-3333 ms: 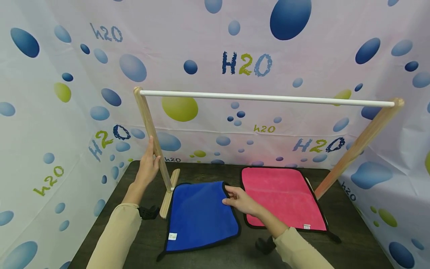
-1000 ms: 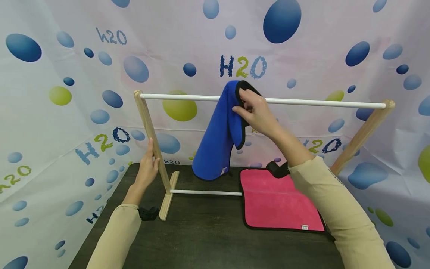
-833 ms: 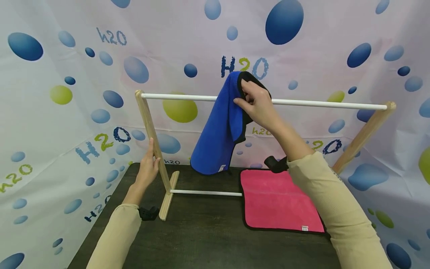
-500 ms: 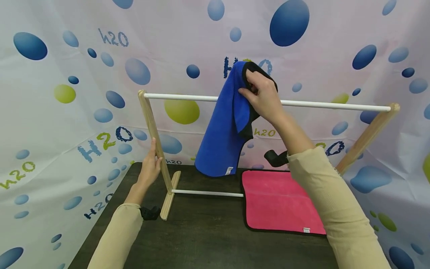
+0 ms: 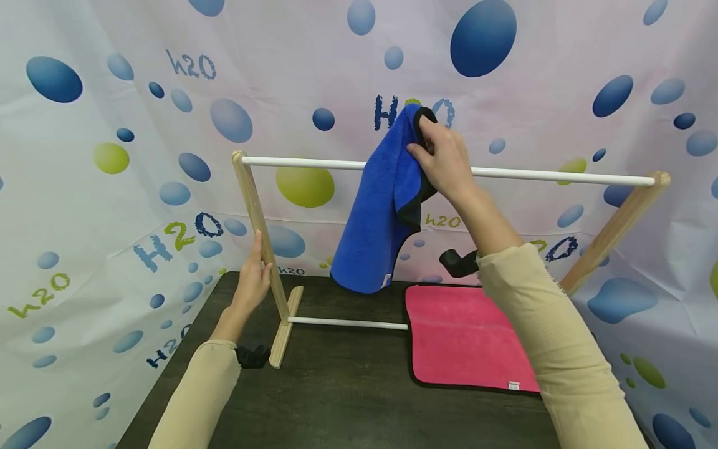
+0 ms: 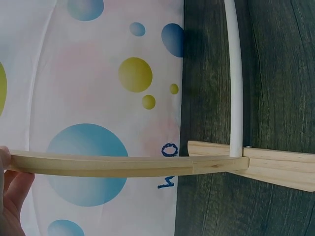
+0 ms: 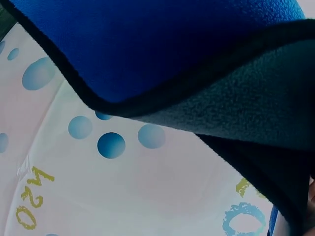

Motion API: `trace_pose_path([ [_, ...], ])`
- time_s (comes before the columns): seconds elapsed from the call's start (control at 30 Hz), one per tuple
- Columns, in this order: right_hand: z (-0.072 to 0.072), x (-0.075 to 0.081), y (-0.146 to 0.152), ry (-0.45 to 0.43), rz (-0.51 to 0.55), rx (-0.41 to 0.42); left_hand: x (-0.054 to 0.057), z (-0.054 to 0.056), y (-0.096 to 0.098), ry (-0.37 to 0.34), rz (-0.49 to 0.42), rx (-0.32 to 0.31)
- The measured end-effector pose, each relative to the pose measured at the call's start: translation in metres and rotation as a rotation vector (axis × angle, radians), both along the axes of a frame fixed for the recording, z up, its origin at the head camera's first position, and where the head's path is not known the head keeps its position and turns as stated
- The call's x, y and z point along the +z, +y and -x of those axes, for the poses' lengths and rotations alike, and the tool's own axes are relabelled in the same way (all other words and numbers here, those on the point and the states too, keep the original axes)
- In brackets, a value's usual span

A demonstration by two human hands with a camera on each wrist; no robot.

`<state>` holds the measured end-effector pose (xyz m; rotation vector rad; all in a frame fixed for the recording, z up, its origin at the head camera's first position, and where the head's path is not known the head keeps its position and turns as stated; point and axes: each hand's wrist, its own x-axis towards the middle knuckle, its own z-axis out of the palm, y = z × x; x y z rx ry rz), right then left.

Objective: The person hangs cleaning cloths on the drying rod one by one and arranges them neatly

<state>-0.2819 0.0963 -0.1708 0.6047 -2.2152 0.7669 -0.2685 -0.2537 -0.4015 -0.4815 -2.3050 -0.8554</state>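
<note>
A blue towel (image 5: 370, 212) with black edging hangs folded from my right hand (image 5: 445, 159), which pinches its upper edge between thumb and fingers. In the head view the towel's top is above the white upper rod (image 5: 303, 163) of a wooden rack, and its lower part overlaps the rod. Close up in the right wrist view, the towel (image 7: 162, 49) shows a blue face and a dark grey underside. My left hand (image 5: 252, 280) grips the rack's left wooden post (image 5: 259, 221), thumb on one side and fingers on the other; the left wrist view shows the post (image 6: 108, 166) running from the fingers.
A pink towel (image 5: 471, 337) with black edging lies flat on the dark table (image 5: 336, 399) at the right. The rack's lower white rod (image 5: 348, 323) runs toward it from the left foot (image 5: 286, 327). The right post (image 5: 617, 231) leans outward beyond my right sleeve (image 5: 555, 337).
The blue towel, flat on the table at first, has been lifted by my right hand to the upper rod, then slightly higher. My left hand has stayed on the post.
</note>
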Motion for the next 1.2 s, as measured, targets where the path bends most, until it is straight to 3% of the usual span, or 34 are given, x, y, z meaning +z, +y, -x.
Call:
trace_pose_path([
  [0.33, -0.003, -0.001, -0.001, -0.027, -0.011, -0.066, 0.003, -0.011, 0.005, -0.07, -0.029, 0.046],
  [0.7, -0.004, -0.002, -0.001, -0.012, -0.005, -0.082, 0.001, -0.046, 0.019, -0.212, -0.192, 0.011],
  [0.87, -0.002, -0.003, 0.0, -0.004, 0.001, -0.075, 0.002, -0.061, 0.035, -0.273, -0.282, -0.085],
  [1.2, -0.002, -0.006, 0.0, -0.014, 0.003, -0.049, 0.002, -0.078, 0.07, -0.509, -0.326, -0.447],
])
